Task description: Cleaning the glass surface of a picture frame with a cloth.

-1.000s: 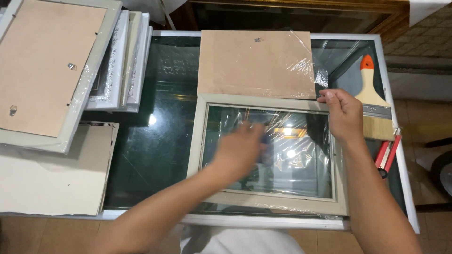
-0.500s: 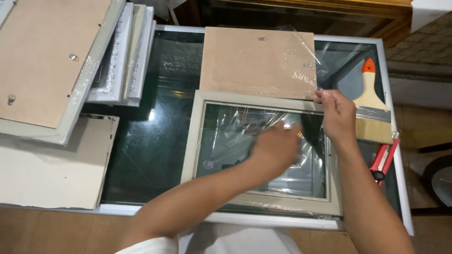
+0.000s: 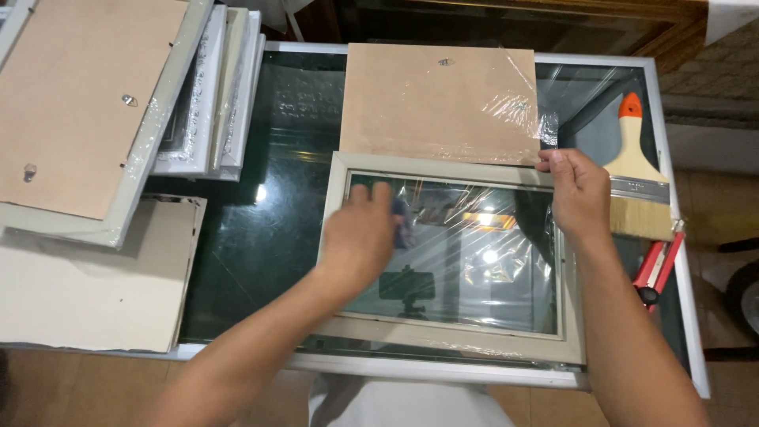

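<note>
so my left hand (image 3: 360,237) has slid back toward 9 o'clock, flat and open on the film-wrapped grey rectangular picture frame (image 3: 451,257) at table centre, while my right hand (image 3: 579,194) keeps pinching its 1 o'clock corner.

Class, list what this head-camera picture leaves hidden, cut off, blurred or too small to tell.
- Left hand: motion-blurred, so it is unclear what its fingers press on the picture frame.
- Stack of frames: the top-left image edge cuts it off.
- Red tool: partly hidden under the paintbrush.
- Backing board: its lower edge lies under the frame.
- Right hand: its fingertips hide the frame's corner.
</note>
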